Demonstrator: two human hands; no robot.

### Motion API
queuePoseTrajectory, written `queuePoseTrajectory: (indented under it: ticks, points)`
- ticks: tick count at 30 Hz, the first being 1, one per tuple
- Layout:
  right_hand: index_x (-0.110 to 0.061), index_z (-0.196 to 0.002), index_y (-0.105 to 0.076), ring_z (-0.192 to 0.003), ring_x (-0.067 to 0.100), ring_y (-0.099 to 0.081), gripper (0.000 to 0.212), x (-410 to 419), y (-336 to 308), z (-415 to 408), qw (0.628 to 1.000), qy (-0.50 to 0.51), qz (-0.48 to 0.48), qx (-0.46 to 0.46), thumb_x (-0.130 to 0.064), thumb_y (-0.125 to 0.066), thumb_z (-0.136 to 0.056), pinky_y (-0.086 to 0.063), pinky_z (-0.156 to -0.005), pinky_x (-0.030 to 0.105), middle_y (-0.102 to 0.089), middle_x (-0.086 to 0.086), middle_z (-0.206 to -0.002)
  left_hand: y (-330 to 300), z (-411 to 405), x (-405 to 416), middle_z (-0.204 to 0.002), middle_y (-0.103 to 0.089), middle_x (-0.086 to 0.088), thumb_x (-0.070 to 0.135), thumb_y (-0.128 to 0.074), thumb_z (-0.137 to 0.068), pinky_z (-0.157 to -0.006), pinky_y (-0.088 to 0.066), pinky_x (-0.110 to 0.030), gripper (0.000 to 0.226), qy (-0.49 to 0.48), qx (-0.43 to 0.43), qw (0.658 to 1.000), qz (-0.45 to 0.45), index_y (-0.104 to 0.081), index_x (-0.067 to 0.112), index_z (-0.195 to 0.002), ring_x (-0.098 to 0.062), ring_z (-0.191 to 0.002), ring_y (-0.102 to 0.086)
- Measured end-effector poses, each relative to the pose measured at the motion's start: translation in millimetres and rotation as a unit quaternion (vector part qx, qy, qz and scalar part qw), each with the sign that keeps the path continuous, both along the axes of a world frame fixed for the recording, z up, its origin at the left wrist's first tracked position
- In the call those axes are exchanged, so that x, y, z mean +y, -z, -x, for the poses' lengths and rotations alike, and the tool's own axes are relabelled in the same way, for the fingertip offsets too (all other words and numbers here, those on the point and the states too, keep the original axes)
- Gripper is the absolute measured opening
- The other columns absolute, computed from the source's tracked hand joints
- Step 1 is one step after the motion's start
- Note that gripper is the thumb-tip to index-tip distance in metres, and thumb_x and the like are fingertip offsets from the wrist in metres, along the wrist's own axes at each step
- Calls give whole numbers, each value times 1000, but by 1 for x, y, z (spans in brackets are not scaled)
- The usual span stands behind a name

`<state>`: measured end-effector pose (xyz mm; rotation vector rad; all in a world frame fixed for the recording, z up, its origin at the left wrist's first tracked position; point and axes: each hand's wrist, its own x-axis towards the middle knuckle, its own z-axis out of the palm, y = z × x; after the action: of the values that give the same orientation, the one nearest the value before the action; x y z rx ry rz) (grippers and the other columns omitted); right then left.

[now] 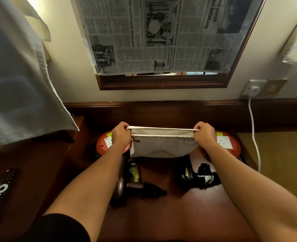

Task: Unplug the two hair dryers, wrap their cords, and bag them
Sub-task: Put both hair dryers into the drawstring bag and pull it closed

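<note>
A cream drawstring bag [162, 145] hangs stretched above the wooden desk [179, 215]. My left hand [120, 135] grips its top left corner and my right hand [205, 135] grips its top right corner. The bag's mouth is pulled wide between them. Below it lie two dark hair dryers. The left hair dryer [126, 184] lies by my left forearm with its cord bundled beside it. The right hair dryer [199, 175] lies further right, its black cord gathered against it.
Two round red socket units [104, 142] [229, 142] sit on the desk behind the bag. A white cable [253, 130] runs down from a wall socket [254, 88] at right. A remote control [1, 191] lies on the left. A newspaper-covered mirror [161, 35] hangs above.
</note>
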<state>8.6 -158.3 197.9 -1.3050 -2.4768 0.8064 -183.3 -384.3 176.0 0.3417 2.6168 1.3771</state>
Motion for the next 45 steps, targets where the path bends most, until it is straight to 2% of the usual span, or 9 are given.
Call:
queuePoseTrajectory:
  ticks: [4,13,18,26,29,33,37,41,45]
  points:
    - [-24,-84,-63,-89,26,-57,30,-9,3,4,997,-54,42,-29,0,-46,-78,-50,-87,44,-64,4,-89,5,-10,12,-96,-65,-12,0,-43,-86,-73,-50,-41,24,8,-58,997,-58,-62,14,-93,-31,-91,-61]
    - [-10,-75,-65,-76,27,-58,23,1,-11,1,998,-61,26,4,-9,-48,-90,-41,-55,28,-63,9,-75,-3,-2,15,-97,-64,-8,2,-51,-86,-65,-49,-33,20,23,-84,993,-85,-63,14,-96,-25,-86,-58]
    - [-13,-88,-72,-83,23,-60,27,18,-17,-8,999,-25,17,34,1,-49,-87,-47,-68,29,-67,7,-86,-3,19,-4,-75,-61,-7,0,-54,-83,-45,-36,-26,25,10,-88,994,-67,-66,20,-74,-17,-53,-46]
    - [-27,-86,-65,-94,29,-59,32,10,-5,2,999,-35,23,-26,-1,-46,-83,-52,-86,47,-65,8,-100,-3,5,0,-77,-62,-6,-4,-50,-82,-51,-39,-25,22,32,-82,992,-90,-67,10,-87,-20,-67,-53]
    - [-31,-113,-59,-115,27,-50,33,-1,-3,12,983,-129,11,-130,-16,-56,-84,-39,-101,52,-58,3,-122,-7,-6,13,-86,-60,-6,-1,-49,-86,-56,-41,-26,22,38,-125,985,-114,-65,10,-97,-18,-78,-54]
    - [-29,-139,-41,-129,28,-43,69,-39,4,43,956,-255,19,-143,-47,-68,-78,-36,-105,51,-48,3,-138,-8,-20,37,-85,-61,-5,-1,-51,-87,-58,-46,-24,19,72,-130,981,-123,-65,8,-95,-17,-81,-57]
    - [-16,-104,-65,-98,28,-60,21,-61,17,56,963,-258,-6,-75,-28,-55,-90,-51,-84,40,-67,8,-107,-13,-24,47,-77,-61,-1,1,-53,-87,-57,-45,-21,16,75,-98,986,-111,-65,10,-92,-17,-79,-57]
    - [-8,-85,-60,-77,29,-57,21,-43,10,42,989,-136,-28,-41,-15,-40,-90,-49,-68,37,-64,12,-92,-14,-4,28,-92,-65,-4,2,-53,-86,-66,-43,-23,19,58,-44,997,-41,-68,12,-92,-17,-87,-57]
    - [-10,-93,-61,-85,27,-60,23,-65,-2,49,974,-216,1,-75,-32,-55,-88,-50,-72,37,-65,9,-95,-15,-2,29,-88,-67,-6,2,-52,-81,-64,-49,-28,22,30,-89,991,-94,-65,20,-80,-24,-85,-63]
